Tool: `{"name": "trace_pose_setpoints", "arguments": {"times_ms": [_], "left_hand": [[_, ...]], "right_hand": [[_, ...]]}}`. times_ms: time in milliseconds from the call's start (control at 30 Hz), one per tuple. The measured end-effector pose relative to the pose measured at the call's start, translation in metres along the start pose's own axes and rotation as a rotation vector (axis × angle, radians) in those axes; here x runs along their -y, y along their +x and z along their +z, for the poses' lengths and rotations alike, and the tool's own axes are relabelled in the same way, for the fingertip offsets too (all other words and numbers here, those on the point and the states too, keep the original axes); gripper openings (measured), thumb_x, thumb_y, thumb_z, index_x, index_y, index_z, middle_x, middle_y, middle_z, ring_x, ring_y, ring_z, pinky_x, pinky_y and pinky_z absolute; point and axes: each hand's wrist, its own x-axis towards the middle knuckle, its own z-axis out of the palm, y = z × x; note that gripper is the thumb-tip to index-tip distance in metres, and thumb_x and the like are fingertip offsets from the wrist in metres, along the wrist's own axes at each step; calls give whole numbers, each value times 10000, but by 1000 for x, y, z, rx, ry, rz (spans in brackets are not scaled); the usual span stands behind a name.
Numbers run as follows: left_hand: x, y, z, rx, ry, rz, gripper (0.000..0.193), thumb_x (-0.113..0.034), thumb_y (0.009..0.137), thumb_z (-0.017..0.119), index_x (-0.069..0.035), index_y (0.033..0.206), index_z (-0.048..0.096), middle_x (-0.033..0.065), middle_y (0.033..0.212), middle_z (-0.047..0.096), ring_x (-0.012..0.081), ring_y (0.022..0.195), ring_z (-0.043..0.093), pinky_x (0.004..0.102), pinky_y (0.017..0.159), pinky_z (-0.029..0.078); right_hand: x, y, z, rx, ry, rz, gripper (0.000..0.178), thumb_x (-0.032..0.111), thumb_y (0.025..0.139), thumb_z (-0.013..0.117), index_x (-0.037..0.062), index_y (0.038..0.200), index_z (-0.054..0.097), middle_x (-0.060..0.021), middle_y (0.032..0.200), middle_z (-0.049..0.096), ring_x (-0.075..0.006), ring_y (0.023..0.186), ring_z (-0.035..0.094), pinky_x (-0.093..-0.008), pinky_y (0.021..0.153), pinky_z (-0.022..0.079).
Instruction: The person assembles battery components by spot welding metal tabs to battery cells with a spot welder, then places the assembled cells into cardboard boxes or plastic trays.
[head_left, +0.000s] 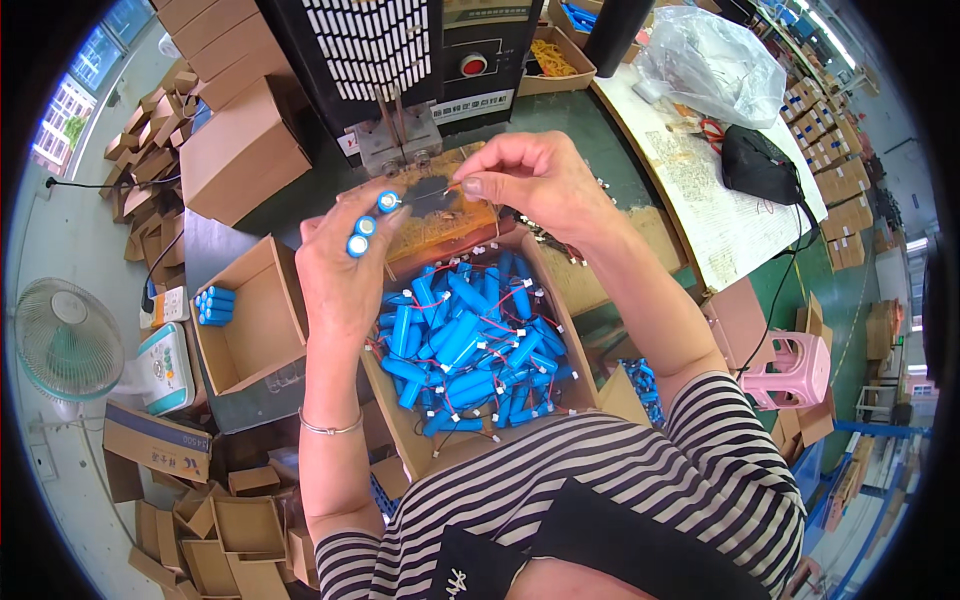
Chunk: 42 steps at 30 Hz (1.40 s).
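Left: open box (262,345) w/ a few blue cells (215,306), prob. kept by the left arm for easy reach. Left hand (338,245), part-curled, grips 3 blue cylinders (365,226) just nr the far machine's metal block (400,150), ends out, prob. for access. Near centre: carton (571,352) of wired cells (465,335), prob. below for easy drop-off. Right hand (535,188): thumb & finger pinched on thin lead (454,184), prob. for fine control; contact w/ cylinder unclear.

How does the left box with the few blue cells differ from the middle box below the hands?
The left box holds a small group of cells; the middle box holds a large heap. Cells in the left box lie lined up and appear unwired; those in the middle box lie jumbled, many wired. Both are open cardboard boxes with blue cells inside.
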Motion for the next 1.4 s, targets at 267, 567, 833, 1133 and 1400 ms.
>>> {"name": "trace_pose_setpoints", "arguments": {"times_ms": [267,567,833,1133,1400], "left_hand": [[1,-9,-6,-196,-531,-260,78,-69,823,646,-24,880,617,-15,839,592,44,708,509,162,609,398],[-14,-1,2,-318,-617,-277,137,-52,800,670,-6,878,567,33,858,613,89,747,564,214,653,454],[8,2,12,-77,-298,-313,252,-109,756,685,-37,991,627,97,774,629,125,743,569,272,706,446],[5,14,15,45,18,-102,208,-179,744,683,-45,898,640,118,712,608,286,732,506,358,811,365],[7,21,16,73,40,-96,170,-186,752,671,-50,846,631,109,650,585,302,697,490,354,794,366]], "right_hand": [[-3,0,12,29,-155,-73,102,75,804,647,-19,837,625,-26,748,617,-63,659,545,-221,570,441],[11,-9,6,250,-266,-123,125,93,797,633,-25,829,608,-35,711,602,-96,633,563,-225,543,430],[-10,6,17,245,585,288,121,107,787,644,-3,778,596,-69,650,591,-100,550,562,-184,384,321],[-4,12,29,15,812,328,118,98,795,644,-2,776,584,-63,678,581,-116,572,570,-183,365,317],[-8,12,34,-65,805,292,115,99,799,645,2,785,584,-53,690,584,-121,582,583,-185,358,309]]}}
